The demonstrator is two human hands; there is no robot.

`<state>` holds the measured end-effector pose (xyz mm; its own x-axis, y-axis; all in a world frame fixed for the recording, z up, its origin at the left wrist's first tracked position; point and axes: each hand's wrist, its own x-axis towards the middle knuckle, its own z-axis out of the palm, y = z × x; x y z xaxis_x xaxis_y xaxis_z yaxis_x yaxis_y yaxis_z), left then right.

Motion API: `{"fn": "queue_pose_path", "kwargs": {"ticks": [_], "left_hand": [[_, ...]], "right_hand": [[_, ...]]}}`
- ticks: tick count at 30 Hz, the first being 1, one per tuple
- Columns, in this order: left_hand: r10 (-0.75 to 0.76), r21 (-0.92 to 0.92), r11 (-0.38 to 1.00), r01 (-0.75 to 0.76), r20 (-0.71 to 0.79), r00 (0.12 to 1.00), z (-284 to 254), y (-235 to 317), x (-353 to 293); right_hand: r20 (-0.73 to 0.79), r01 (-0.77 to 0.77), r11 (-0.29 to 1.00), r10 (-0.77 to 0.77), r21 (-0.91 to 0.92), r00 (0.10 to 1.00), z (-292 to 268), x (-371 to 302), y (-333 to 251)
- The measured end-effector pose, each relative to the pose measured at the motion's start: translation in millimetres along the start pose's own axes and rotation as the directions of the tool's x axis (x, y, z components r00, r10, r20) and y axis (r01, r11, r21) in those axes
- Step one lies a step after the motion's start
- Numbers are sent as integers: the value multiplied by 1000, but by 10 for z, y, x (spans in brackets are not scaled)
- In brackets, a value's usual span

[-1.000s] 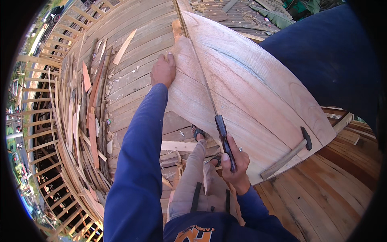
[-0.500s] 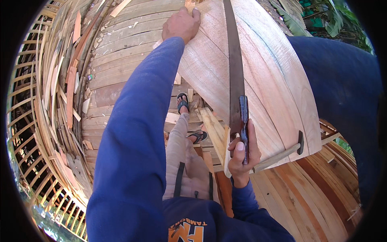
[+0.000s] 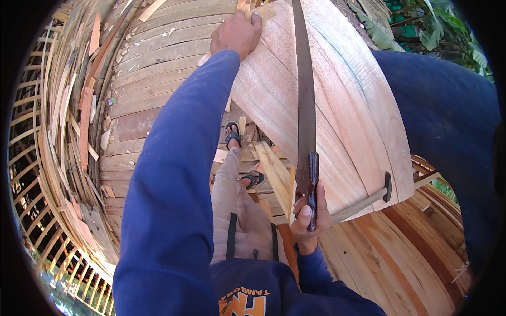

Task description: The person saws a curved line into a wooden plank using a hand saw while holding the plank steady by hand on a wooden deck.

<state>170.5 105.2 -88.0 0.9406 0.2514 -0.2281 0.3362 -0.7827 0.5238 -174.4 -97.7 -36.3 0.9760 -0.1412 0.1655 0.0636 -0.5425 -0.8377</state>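
Note:
My right hand (image 3: 311,216) is wrapped round the dark handle of a handsaw (image 3: 305,89). The saw's long blade points away from me along a pale wooden panel (image 3: 353,121) with lengthwise seams; where its teeth meet the wood is not clear. At the panel's far left corner, my left hand (image 3: 237,34) presses on the edge, with curled fingers partly hidden and the thumb to the right. A hammer (image 3: 361,205) lies across the panel's near right end, its dark head near the corner.
Under my sandalled feet is a plank floor (image 3: 142,95) strewn with wood chips. A pile of long strips and sticks (image 3: 68,116) runs along the left beside a slatted railing (image 3: 31,210). Curved planks (image 3: 390,258) are at the lower right, below a large dark blue shape (image 3: 443,121).
My right hand has drawn the saw back toward me, and its handle now sits lower. My left hand stays at the panel's corner. The view has shifted slightly.

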Motion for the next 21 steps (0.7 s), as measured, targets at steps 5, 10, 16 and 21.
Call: {"fn": "queue_pose_path", "kwargs": {"ticks": [5, 10, 16, 21], "left_hand": [[17, 45, 999, -14, -55, 998, 11, -10, 52], [20, 92, 996, -12, -78, 997, 41, 3, 77], [89, 109, 991, -78, -105, 990, 114, -108, 223], [167, 102, 983, -156, -111, 980, 36, -75, 143]], "right_hand": [[-13, 42, 998, -43, -49, 999, 14, -20, 51], [-2, 75, 997, -75, -33, 997, 22, 169, -131], [48, -57, 993, 52, 101, 997, -10, 179, -162], [-8, -29, 991, 30, 129, 1000, -79, -2, -118]]}}
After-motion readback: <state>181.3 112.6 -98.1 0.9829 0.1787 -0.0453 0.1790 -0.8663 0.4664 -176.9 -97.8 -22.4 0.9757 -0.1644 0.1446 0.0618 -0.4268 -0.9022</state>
